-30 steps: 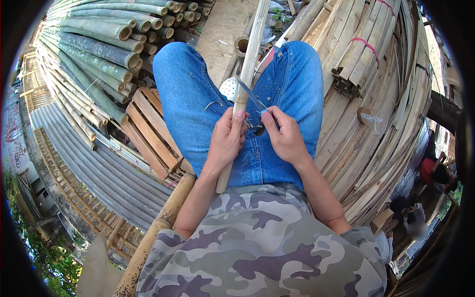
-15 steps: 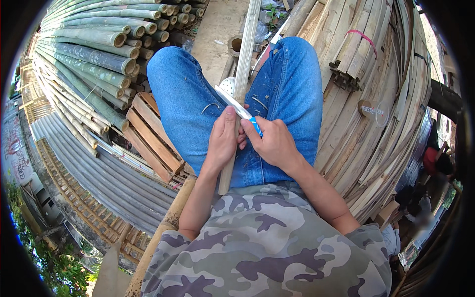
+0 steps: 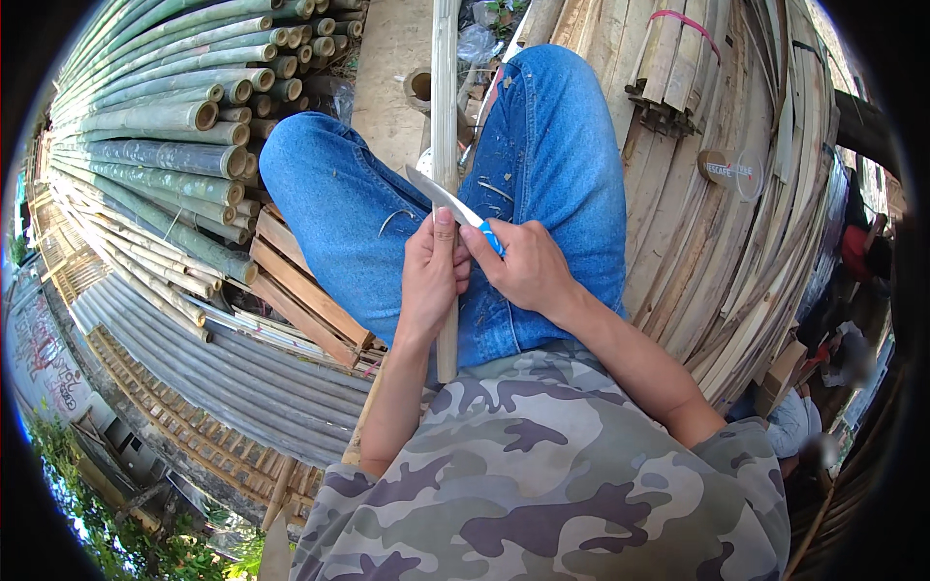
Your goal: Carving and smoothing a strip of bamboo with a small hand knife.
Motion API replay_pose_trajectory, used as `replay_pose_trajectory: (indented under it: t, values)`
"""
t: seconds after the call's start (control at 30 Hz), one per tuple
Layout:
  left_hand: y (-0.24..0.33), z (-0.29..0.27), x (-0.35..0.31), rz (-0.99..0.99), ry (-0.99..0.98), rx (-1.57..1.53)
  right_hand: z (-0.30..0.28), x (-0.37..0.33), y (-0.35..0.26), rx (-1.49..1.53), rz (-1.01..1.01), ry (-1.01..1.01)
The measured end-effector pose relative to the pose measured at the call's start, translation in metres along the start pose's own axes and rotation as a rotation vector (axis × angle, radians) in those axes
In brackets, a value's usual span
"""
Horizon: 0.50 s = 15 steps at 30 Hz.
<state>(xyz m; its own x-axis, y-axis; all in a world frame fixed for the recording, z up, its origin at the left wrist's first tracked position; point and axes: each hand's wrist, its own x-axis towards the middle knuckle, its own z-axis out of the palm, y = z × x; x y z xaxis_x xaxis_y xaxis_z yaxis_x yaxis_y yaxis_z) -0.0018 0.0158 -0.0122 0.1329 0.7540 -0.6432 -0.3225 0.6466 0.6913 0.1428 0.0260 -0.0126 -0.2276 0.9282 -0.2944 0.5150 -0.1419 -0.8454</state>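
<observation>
A long pale strip of split bamboo or wood (image 3: 445,107) runs upright between my bent knees, its lower end near my shirt. My left hand (image 3: 431,271) is closed around it, with the thumb up by the knife blade. My right hand (image 3: 526,263) grips the blue handle of a knife (image 3: 438,192). The blade lies slantwise across the strip, tip to the upper left. Where exactly the edge meets the strip cannot be made out. Curled shavings (image 3: 397,221) lie on my jeans (image 3: 572,145).
Green bamboo poles (image 3: 174,155) are stacked at the far left, above a wooden crate (image 3: 305,295) and grey corrugated sheets (image 3: 242,353). To the right lie long wooden slats (image 3: 668,252) and a strapped bundle (image 3: 678,68). A hollow bamboo stub (image 3: 419,89) stands ahead. People are at the right edge.
The view has shifted, and the strip now looks more upright. My left fingers wrap more tightly around it. The knife stays across the strip, its tip a little farther left.
</observation>
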Motion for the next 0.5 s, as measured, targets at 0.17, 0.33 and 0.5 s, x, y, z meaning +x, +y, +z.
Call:
replay_pose_trajectory:
  t: [0.17, 0.33, 0.5]
  values:
    - [0.01, -0.001, -0.005, -0.001, 0.096, 0.071, 0.005, 0.009, 0.006, 0.161, 0.017, 0.01]
    - [0.011, 0.006, 0.0, 0.114, 0.125, 0.011, -0.008, -0.006, 0.001, 0.498, 0.069, 0.089]
    - [0.052, 0.037, 0.033, 0.368, 0.245, -0.013, -0.002, -0.029, -0.014, 0.469, 0.089, 0.218]
